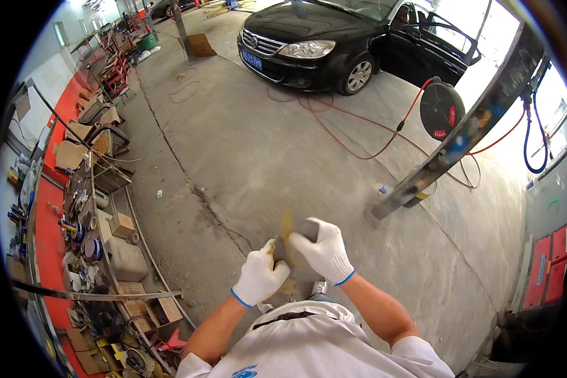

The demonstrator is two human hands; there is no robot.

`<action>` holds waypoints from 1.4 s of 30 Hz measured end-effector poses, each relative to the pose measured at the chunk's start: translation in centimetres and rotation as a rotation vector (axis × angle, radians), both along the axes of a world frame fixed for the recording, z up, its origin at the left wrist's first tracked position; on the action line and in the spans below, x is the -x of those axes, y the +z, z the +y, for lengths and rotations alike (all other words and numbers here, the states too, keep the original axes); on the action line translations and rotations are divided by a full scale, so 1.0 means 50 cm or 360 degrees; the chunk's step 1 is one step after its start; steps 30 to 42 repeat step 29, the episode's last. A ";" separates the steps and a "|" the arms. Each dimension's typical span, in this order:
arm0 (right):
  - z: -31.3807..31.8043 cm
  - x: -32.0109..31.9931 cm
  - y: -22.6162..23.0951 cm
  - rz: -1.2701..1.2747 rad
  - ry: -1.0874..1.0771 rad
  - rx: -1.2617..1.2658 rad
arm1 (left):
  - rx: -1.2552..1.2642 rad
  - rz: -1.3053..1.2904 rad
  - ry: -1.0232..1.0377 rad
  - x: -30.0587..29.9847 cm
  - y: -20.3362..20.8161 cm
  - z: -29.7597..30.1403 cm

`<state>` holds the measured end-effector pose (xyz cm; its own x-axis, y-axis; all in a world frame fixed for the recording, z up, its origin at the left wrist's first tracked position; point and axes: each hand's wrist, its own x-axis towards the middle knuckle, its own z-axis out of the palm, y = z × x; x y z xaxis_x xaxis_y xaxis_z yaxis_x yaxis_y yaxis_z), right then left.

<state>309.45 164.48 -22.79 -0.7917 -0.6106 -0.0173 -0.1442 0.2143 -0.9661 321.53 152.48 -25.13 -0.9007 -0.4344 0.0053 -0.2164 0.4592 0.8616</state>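
Both of my hands wear white knit gloves with blue cuffs and are close together in front of my waist. My left hand (260, 276) is closed, thumb up, at the lower left edge of a flat grey piece (305, 229) with a yellow smear (287, 222) at its top. Fingers bent, my right hand (324, 251) grips the piece from the right. Motion blurs it, so I cannot tell whether it is one plate or two thin blades. Some yellowish stain shows on the left glove's fingertips.
Ahead stands a black car (309, 44) with an open door. A red hose (353, 151) loops over the concrete floor near a slanted metal post (447, 151) and a round black reel (441, 110). Cluttered shelves (97, 208) run along the left; red cabinets (551, 264) stand right.
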 end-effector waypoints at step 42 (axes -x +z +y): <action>-0.217 -0.150 -0.089 -0.0409 0.1212 -0.0044 | -0.0596 0.0151 0.0670 -0.241 -0.075 -0.053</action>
